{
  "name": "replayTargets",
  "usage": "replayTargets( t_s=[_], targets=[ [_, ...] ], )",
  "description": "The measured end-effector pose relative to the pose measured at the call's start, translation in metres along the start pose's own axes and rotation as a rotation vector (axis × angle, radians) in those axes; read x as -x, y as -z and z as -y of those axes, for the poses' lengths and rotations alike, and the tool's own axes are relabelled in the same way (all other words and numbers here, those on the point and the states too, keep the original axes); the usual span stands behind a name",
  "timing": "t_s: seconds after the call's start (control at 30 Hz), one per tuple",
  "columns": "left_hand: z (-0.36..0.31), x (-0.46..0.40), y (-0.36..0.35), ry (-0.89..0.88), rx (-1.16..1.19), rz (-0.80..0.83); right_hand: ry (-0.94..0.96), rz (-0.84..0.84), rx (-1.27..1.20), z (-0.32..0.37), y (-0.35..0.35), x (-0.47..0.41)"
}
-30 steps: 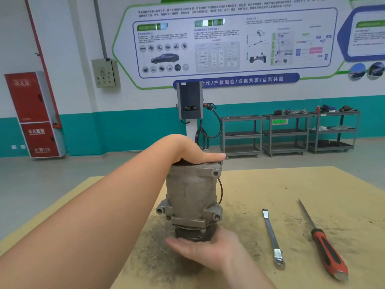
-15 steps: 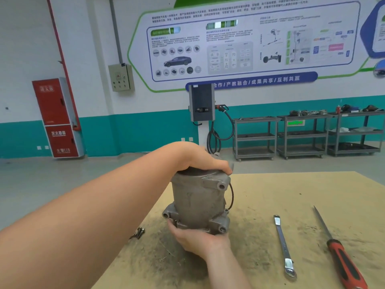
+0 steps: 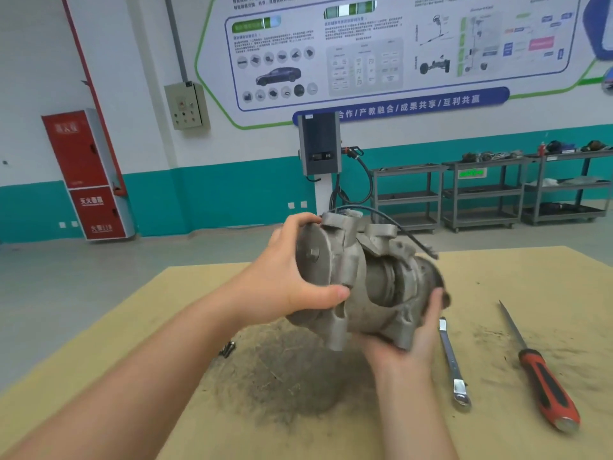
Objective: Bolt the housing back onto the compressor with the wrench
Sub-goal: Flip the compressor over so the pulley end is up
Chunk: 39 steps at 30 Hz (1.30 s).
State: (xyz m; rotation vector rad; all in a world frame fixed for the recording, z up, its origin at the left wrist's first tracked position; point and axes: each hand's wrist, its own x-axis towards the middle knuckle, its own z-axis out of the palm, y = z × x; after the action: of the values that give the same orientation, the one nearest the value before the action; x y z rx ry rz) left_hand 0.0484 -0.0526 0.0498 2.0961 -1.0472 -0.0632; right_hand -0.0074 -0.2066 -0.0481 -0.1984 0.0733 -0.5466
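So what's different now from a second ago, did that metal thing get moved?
Yes. The compressor, which stood upright on the table, has been lifted and tipped onto its side in the air. The left hand, earlier pressing on its top, now grips that end; the right hand, earlier at its base, cradles it from below. The wrench, screwdriver and small bolts lie where they were.

Compressor [image 3: 361, 283] motion-blurred; poster [image 3: 365, 51] text illegible.
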Motion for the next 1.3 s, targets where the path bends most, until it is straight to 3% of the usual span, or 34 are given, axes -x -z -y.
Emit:
replayTargets(
  t_s=[0.2,0.27,0.4,0.5,0.67,0.77,0.83,0.9,0.97,1.03,1.13,1.2,1.3],
  targets=[
    [0.053,0.004,-0.060,-0.046,0.211,0.058,0.401,0.066,0.225,0.053,0.019,-0.009],
    [0.067,0.002,-0.074,-0.060,0.244,0.089,0.416,0.132,0.324,0.063,0.020,-0.007],
    [0.091,-0.003,-0.089,-0.103,0.255,0.093,0.448,0.010,0.506,0.064,0.024,-0.007],
    [0.113,0.000,-0.100,-0.103,0.056,0.095,0.565,0.020,0.629,0.056,0.014,-0.008],
    [0.138,0.006,-0.103,0.072,-0.165,0.190,0.639,-0.003,0.906,0.042,0.007,-0.006],
    [0.147,0.011,-0.076,0.243,-0.488,0.212,0.638,0.031,1.059,0.024,-0.004,-0.004],
    [0.152,0.017,-0.051,0.439,-0.648,0.122,0.605,-0.009,1.211,0.005,-0.014,-0.002],
    [0.152,0.023,-0.031,0.517,-0.458,-0.079,0.637,-0.107,1.409,-0.017,-0.026,-0.002],
    [0.146,0.033,-0.024,0.399,-0.098,-0.249,0.741,-0.221,1.647,-0.041,-0.040,-0.005],
    [0.127,0.040,-0.028,0.318,0.218,-0.221,0.793,-0.337,1.828,-0.063,-0.052,-0.009],
    [0.116,0.040,-0.063,0.139,0.349,0.006,0.800,-0.464,2.017,-0.088,-0.057,-0.011],
    [0.118,0.031,-0.083,0.028,0.371,-0.007,0.862,-0.467,2.090,-0.095,-0.051,-0.006],
    [0.114,0.025,-0.100,0.038,0.261,-0.124,0.958,-0.393,2.069,-0.085,-0.035,0.008]
  ],
)
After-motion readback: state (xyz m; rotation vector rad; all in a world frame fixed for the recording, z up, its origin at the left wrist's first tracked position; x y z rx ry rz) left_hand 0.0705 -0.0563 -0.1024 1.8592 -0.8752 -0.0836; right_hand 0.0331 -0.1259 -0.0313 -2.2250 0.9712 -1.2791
